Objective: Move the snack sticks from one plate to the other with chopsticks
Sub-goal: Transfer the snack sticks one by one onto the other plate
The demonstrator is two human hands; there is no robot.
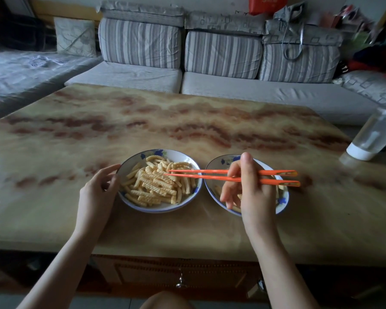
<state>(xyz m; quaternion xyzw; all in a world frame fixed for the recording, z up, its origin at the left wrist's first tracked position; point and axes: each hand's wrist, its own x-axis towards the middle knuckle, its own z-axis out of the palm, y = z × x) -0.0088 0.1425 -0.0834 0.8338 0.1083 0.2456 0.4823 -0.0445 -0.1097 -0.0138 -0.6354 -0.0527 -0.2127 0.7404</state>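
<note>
Well right of right plate (285,192), clear bottle (374,132); sofa (254,94) beyond table (143,121).

The right hand (251,192) covers most of the right plate (284,200); only few snack sticks (217,190) show beside its fingers, which also hide a part of the chopsticks (198,175). Fingers of the left hand (98,192) hide some rim of the left plate (165,211). The bottle (373,134), far right of the fingers, is cut off.
</note>
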